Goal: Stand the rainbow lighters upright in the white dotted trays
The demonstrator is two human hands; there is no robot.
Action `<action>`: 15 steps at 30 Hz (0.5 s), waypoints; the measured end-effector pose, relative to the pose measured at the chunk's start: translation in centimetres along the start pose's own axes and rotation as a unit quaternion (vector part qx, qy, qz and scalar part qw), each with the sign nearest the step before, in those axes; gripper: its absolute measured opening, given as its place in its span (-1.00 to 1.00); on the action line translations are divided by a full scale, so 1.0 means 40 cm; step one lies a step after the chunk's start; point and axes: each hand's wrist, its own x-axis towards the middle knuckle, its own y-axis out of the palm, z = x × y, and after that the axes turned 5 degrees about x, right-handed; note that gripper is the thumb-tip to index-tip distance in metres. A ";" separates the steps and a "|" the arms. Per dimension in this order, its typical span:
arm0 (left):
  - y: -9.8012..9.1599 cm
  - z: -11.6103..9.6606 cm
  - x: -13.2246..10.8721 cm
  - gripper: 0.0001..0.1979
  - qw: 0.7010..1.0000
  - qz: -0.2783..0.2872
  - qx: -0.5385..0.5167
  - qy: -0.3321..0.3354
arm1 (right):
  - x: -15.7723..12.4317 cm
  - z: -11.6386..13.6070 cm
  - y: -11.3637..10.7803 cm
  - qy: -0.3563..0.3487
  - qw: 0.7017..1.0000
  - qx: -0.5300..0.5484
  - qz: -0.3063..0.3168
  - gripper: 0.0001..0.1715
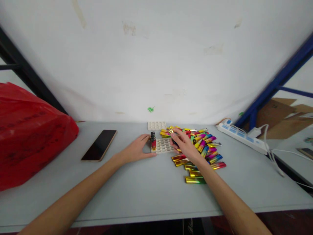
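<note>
Both forearms reached in from the lower edge across the grey worktop (pixel 146 192). The left hand (pixel 137 148) lay low and loosely open, palm down, with its fingertips against the left edge of a white socketed tray (pixel 165 146). It steadied the tray and clasped nothing. A few standing lighters (pixel 153 142) occupied the tray's leftmost row, just beside those fingertips. The other sockets in view were unfilled.

The right hand (pixel 184 145) was over the tray's right edge and the near side of a loose pile of coloured lighters (pixel 207 148), fingers curled downward. A dark item showed beneath the fingertips. Whether it was gripped could not be determined.

Assessment: the step in hand appeared to be drawing one lighter from the pile for standing in the tray. The work looked to be at an early stage, given how few sockets were filled. The next move would call for turning a lighter upright, lining it over a socket next to the standing ones, and pressing it straight down with the tray braced against sliding.

Also noted: a second tray (pixel 156 125) behind at the wall, a phone (pixel 99 145) to the left, a red bag (pixel 29 130) at far left, and a power strip (pixel 241 135) to the right.
</note>
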 end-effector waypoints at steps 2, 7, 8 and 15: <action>0.001 0.000 0.000 -0.07 1.000 -0.004 -0.001 0.004 | -0.003 0.005 0.027 0.011 1.000 -0.022 0.012 -0.22; 0.003 0.003 -0.001 -0.09 1.000 -0.009 -0.003 0.012 | -0.001 -0.006 0.052 -0.061 0.989 -0.128 -0.036 -0.33; 0.003 0.003 -0.001 -0.09 1.000 -0.010 -0.003 0.011 | 0.001 -0.012 0.053 -0.059 0.988 -0.135 -0.049 -0.31; -0.001 0.001 -0.001 -0.10 1.000 -0.014 0.001 0.011 | 0.012 -0.032 0.046 -0.016 0.989 -0.143 -0.042 -0.28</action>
